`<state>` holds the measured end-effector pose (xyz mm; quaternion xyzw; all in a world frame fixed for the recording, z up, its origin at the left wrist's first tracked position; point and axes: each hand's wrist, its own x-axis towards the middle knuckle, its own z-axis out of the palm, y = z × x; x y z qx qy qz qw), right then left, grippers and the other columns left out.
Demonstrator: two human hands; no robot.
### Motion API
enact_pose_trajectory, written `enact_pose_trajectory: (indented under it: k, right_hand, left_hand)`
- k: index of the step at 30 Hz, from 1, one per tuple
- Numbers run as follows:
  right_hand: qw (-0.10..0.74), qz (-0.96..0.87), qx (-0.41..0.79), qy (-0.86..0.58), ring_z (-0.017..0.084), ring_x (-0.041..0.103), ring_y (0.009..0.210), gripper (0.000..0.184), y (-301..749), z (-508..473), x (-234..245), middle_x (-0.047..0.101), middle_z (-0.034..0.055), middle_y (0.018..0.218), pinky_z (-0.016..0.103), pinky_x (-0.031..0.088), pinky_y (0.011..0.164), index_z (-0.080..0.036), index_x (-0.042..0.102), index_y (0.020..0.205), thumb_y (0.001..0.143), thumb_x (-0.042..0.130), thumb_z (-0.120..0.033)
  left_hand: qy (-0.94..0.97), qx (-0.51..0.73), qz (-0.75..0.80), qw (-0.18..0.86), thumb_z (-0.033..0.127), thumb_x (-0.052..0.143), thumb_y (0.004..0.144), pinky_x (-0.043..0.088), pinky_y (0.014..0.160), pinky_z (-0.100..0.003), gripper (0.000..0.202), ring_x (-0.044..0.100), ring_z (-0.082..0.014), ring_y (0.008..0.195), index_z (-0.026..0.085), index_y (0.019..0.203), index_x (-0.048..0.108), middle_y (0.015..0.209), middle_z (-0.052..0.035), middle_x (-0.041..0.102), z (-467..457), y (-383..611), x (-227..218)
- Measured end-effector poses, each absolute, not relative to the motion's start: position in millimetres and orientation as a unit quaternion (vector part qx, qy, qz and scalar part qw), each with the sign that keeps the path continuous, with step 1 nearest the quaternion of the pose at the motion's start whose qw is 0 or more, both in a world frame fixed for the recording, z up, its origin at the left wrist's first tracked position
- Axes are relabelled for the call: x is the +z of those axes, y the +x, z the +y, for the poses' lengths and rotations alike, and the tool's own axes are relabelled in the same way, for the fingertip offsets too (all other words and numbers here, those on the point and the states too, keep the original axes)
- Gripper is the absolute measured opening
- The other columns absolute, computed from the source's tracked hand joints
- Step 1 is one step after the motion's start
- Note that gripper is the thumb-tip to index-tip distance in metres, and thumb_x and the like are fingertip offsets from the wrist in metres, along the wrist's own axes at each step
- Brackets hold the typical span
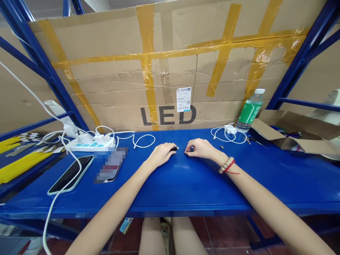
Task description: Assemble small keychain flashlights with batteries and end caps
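Both my hands rest on the blue shelf, close together near its middle. My left hand is curled, its fingers pinched on a small dark part with a silvery tip. My right hand is also curled, fingertips pinched on a tiny dark piece that I cannot name. The two pinched tips sit a few centimetres apart, facing each other. A bead bracelet with a red string circles my right wrist.
A white power strip with chargers and cables lies at left, with a phone and a second blurred phone before it. A water bottle, a white coiled cable, small loose parts and an open carton stand at right. Taped cardboard closes the back.
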<state>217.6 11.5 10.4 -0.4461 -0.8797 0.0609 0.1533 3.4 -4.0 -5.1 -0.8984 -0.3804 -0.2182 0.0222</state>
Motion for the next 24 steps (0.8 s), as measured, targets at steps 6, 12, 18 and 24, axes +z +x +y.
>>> enact_pose_trajectory:
  k: [6, 12, 18, 24]
  right_hand:
    - [0.206, -0.875, 0.024, -0.437, 0.012, 0.059, 0.066, 0.014, 216, 9, 12, 0.067, -0.0003, 0.082, 0.020, 0.033, 0.052, -0.022, 0.068, 0.076, 0.073, 0.057, -0.030]
    - [0.294, -0.871, 0.032, -0.392, 0.008, 0.056, 0.058, 0.016, 207, 0, 13, 0.065, 0.0002, 0.085, 0.019, 0.036, 0.053, -0.021, 0.067, 0.080, 0.077, 0.055, -0.031]
    - [0.305, -0.880, 0.040, -0.362, 0.008, 0.056, 0.058, 0.019, 203, 1, 8, 0.065, 0.0020, 0.087, 0.020, 0.038, 0.053, -0.021, 0.067, 0.085, 0.080, 0.052, -0.031]
    - [0.319, -0.882, 0.072, -0.339, 0.009, 0.056, 0.060, 0.019, 199, 2, 3, 0.064, 0.0029, 0.087, 0.020, 0.040, 0.056, -0.019, 0.068, 0.087, 0.080, 0.052, -0.028]
  left_hand:
    - [-0.894, -0.210, -0.395, 0.025, 0.028, 0.040, 0.091, 0.047, 0.082, -0.030, 0.020, 0.059, -0.0185, 0.093, 0.019, 0.103, 0.052, 0.103, -0.0047, 0.064, -9, 6, -5]
    - [-0.892, -0.204, -0.402, 0.034, 0.028, 0.037, 0.092, 0.047, 0.078, -0.030, 0.022, 0.061, -0.0190, 0.088, 0.018, 0.104, 0.052, 0.098, -0.0061, 0.064, -10, 7, -6]
    - [-0.890, -0.202, -0.407, 0.035, 0.027, 0.037, 0.091, 0.047, 0.078, -0.031, 0.022, 0.061, -0.0197, 0.089, 0.017, 0.105, 0.052, 0.099, -0.0072, 0.064, -9, 8, -9]
    - [-0.885, -0.208, -0.415, 0.031, 0.027, 0.035, 0.092, 0.047, 0.074, -0.029, 0.022, 0.062, -0.0193, 0.085, 0.017, 0.102, 0.051, 0.096, -0.0065, 0.065, -10, 7, -8]
